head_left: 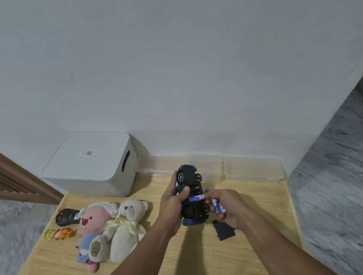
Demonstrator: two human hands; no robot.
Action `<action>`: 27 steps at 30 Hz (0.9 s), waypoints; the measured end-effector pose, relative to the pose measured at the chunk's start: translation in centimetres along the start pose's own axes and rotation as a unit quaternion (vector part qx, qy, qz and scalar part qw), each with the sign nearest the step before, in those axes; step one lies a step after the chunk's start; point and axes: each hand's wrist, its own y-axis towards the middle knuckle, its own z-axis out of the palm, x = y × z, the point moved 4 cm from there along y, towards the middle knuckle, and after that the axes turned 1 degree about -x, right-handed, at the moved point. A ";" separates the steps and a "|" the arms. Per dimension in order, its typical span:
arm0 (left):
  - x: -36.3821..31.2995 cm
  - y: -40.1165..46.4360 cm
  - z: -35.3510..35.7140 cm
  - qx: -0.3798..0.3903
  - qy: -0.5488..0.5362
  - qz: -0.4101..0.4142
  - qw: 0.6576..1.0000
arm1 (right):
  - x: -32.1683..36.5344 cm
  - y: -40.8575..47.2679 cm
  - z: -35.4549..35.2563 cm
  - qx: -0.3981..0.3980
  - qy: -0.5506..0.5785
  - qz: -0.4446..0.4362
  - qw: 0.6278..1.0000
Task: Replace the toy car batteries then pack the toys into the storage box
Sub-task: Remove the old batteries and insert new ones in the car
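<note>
The toy car (191, 194) was blue with a black underside and black wheels. The batteries (218, 206) at its 3 o'clock were blue and white. The storage box (92, 165) was white, at 10 o'clock. The beaver plush (91, 230) was pink with a blue dress; the teddy bear (127, 228) cream with a pale yellow ribbon. The remote control (68, 217) was black with red buttons. The table (191, 261) showed light wood grain.

Soft, even, cool light from above casts a dark forearm shadow on the pale wooden board (251, 231), while wide-angle distortion bends the frame edges and smears the grey carpet (348, 197).
</note>
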 end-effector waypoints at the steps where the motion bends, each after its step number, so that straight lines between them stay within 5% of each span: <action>1: 0.0 -0.1 0.0 -0.001 0.000 0.002 1.000 | 0.0 0.0 0.0 0.000 0.007 -0.008 1.000; 17: 1.2 -0.3 0.4 -0.014 0.049 -0.013 0.999 | 0.2 0.4 0.7 -0.038 -0.027 -0.127 0.991; 23: 0.8 0.4 -0.8 -0.017 0.011 -0.059 0.998 | 0.5 0.7 0.3 0.047 0.216 -0.021 0.975; 27: 0.7 0.7 -2.2 -0.023 -0.024 -0.097 0.995 | 0.9 0.1 -0.1 0.078 0.254 -0.011 0.964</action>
